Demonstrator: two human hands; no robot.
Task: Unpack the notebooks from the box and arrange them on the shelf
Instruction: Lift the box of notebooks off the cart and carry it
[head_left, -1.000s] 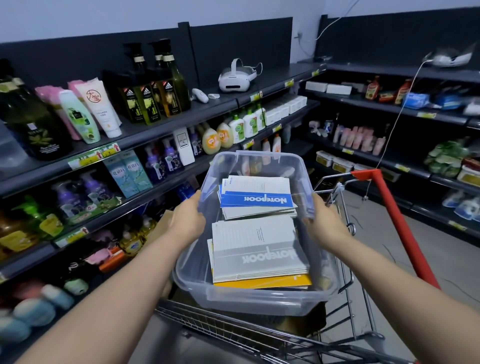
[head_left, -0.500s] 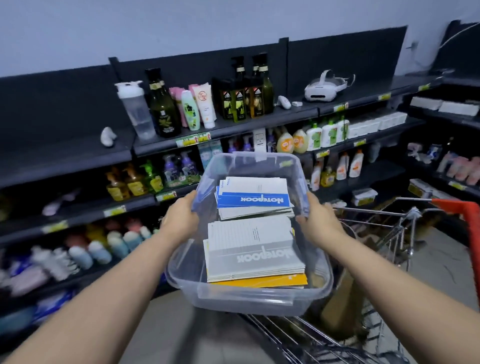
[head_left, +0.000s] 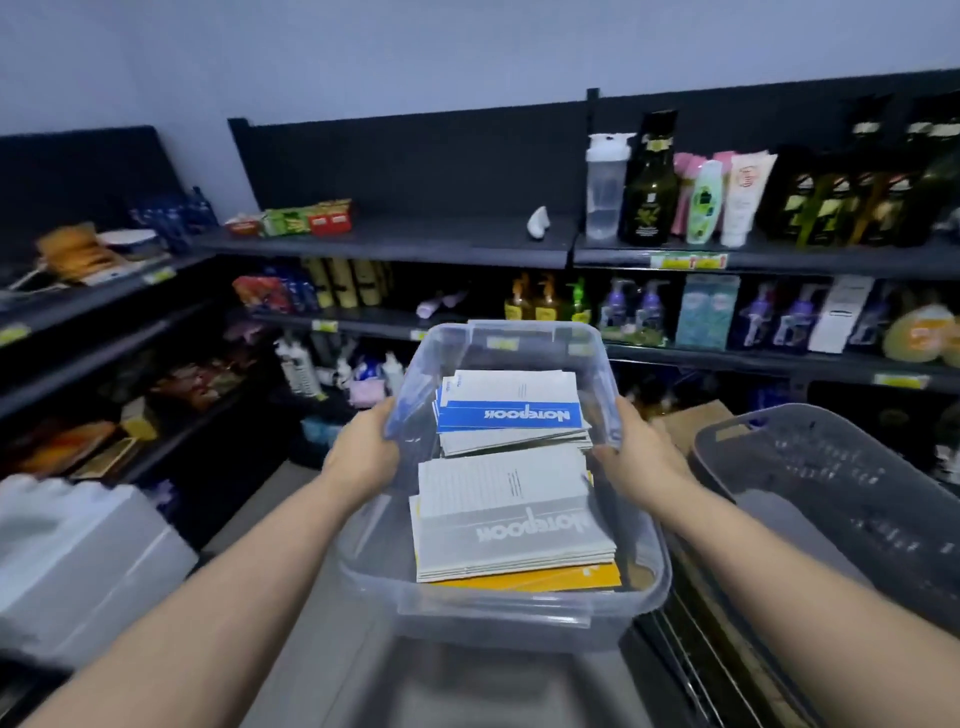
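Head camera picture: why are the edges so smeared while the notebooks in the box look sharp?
In the head view the blue notebook and grey notebook in the clear box are sharp; the dark bottles far right and white tub lower left are smeared, probably motion blur; lighting is dim and bluish.

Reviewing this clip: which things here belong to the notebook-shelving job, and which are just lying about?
Job: clear box, held by left hand and right hand; blue notebook, grey notebook, yellow notebook inside; top shelf.
Lying about: grey basket, shaker bottle, snack packs, tubes, white container.
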